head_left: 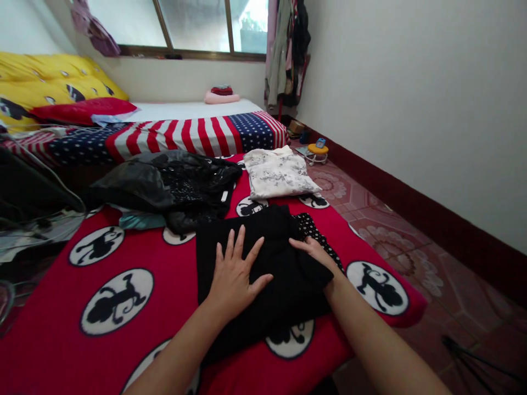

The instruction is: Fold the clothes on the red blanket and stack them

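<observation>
A black folded garment (267, 296) lies on the red blanket in front of me. My left hand (234, 277) rests flat on top of it, palm down with the fingers spread. At the garment's right side, my right hand (316, 253) holds its edge, the thumb lying on the cloth. The other fingers of that hand are mostly hidden, and a black corner of cloth lies against its wrist. Beside the right hand, a black cloth with light dots (313, 229) sticks out from the garment's right edge.
The red blanket (164, 296) has round monkey prints. Beyond the garment lie a folded white patterned cloth (278, 173) and a heap of dark clothes (173, 186). A bed with a striped cover (197, 137) stands farther back. Tiled floor (391, 236) runs along the right.
</observation>
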Tool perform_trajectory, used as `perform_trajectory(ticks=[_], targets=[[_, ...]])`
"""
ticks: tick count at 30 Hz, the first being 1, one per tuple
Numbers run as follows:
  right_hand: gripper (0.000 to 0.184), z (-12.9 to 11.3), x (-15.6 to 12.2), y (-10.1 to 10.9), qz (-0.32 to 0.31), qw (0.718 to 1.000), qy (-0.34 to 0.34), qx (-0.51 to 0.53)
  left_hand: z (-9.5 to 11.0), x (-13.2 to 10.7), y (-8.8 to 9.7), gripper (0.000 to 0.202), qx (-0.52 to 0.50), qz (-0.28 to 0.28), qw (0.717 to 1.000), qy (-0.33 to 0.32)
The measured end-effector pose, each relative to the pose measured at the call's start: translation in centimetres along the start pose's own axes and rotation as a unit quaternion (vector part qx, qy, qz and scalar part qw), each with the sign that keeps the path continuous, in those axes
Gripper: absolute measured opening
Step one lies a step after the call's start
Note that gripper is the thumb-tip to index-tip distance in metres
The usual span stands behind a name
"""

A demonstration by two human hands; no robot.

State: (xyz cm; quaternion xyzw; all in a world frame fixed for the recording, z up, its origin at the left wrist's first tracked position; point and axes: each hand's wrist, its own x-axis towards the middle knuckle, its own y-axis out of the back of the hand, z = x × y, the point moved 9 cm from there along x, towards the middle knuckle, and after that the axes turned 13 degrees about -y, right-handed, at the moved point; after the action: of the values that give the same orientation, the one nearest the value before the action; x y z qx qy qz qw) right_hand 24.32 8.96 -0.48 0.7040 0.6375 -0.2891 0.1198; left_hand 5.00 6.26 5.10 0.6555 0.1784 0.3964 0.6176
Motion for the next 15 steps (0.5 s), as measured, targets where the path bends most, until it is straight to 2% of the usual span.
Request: perform_trajectory(ticks=[2,5,7,9,11,13,15], targets=[[0.045,-1.3,0.2,1.3,0.038,0.996,0.006,-0.079,0.9,0.0,-0.1,0.077,-0.009,0.0,1.0,-0.015],[0.062,-4.7,1.2,3.1,0.144,0.97,0.041,-0.191,1.7,0.1,-0.5,0.077,-0.024,-0.002,0.999,-0.027],[0.067,-7.2,2.7,2.7,0.184,0.944,0.082,-0.26,1.8,0.3,-0.5,0.078,-0.032,0.004,0.999,-0.024],[0.059,-9.3,4.6,1.3,0.2,0.912,0.136,-0.331,1.8,0.5,-0.2,0.079,-0.038,0.006,0.999,-0.021],[0.039,-10.7,6.1,0.1,0.213,0.881,0.184,-0.38,1.8,0.5,0.2,0.08,-0.047,0.003,0.999,-0.024],[0.025,-11.4,6.9,-0.3,0.229,0.865,0.217,-0.391,2.0,0.4,0.5,0.08,-0.056,0.001,0.998,-0.027],[0.024,-11.3,7.2,-0.1,0.252,0.852,0.233,-0.396,2.2,0.2,0.4,0.076,-0.063,0.003,0.997,-0.034]])
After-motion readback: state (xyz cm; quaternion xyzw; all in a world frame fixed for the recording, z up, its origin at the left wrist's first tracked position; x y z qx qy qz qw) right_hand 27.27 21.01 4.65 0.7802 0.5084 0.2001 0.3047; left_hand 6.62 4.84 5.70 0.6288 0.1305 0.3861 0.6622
